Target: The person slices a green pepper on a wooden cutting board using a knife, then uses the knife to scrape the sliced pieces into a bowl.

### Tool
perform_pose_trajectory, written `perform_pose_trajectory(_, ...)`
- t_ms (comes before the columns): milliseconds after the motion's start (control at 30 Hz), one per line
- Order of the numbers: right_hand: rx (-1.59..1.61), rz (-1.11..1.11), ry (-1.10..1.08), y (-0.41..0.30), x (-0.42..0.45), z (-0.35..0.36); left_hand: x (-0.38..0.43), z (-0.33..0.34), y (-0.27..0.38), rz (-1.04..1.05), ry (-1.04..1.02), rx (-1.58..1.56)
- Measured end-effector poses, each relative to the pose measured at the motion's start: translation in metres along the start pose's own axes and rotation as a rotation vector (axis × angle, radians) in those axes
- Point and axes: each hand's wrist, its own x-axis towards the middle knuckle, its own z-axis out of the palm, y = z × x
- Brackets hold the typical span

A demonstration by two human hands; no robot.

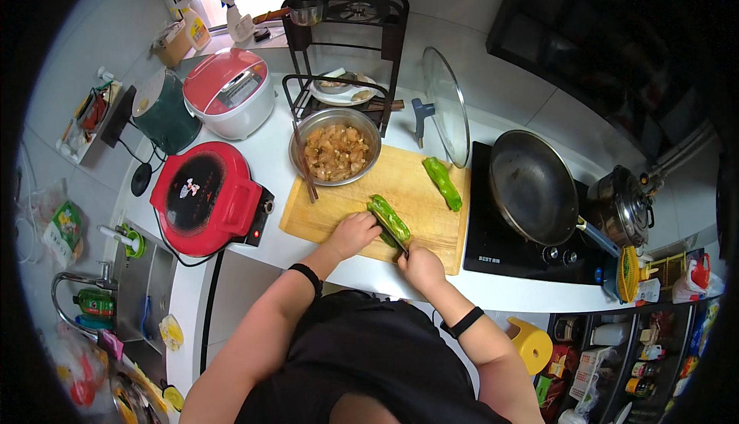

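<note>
A green pepper (391,217), split lengthwise, lies near the front of a wooden cutting board (340,216). My right hand (422,266) grips a knife (392,233) whose blade lies along the cut pepper. The fingers of my left hand (356,233) rest at the pepper's far-left side by the blade; whether they grip it is hard to see. A whole green pepper (443,184) lies at the board's right. On the board's back left corner stands a steel bowl (293,153) of cut, seasoned raw meat (336,153), with chopsticks (308,179) leaning over its rim.
Right of the board is a black cooktop (491,239) with a frying pan (534,187) and a steel pot (619,207). A glass lid (447,106) stands behind. At left are a red electric griddle (208,199), a rice cooker (231,95) and a sink (135,291). A black rack (398,49) stands behind the bowl.
</note>
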Motion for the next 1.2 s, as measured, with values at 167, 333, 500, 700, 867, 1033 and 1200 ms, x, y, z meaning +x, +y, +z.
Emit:
perform_pose_trajectory(167,-0.011,-0.021,-0.006,-0.01,0.029,0.01,-0.001,-0.004,0.004,-0.022,-0.045,0.007)
perform_pose_trajectory(333,0.054,-0.031,0.008,-0.006,0.035,0.005,-0.007,-0.014,0.002,-0.035,-0.058,0.047)
perform_pose_trajectory(500,0.07,0.058,-0.017,0.023,0.011,-0.014,-0.005,-0.021,-0.006,-0.026,-0.092,0.082)
perform_pose_trajectory(700,0.293,0.096,0.236,0.055,-0.006,-0.029,0.059,0.011,-0.006,0.0,-0.131,0.059)
perform_pose_trajectory(867,0.384,0.222,0.495,0.081,-0.025,-0.034,0.119,0.011,-0.003,-0.169,-0.28,0.165)
perform_pose_trajectory(1033,0.495,0.402,0.544,0.088,-0.044,-0.042,0.176,-0.001,0.019,-0.128,-0.365,0.149)
perform_pose_trajectory(1200,0.406,0.338,0.533,0.098,-0.063,-0.029,0.205,0.069,0.008,-0.006,-0.341,0.149)
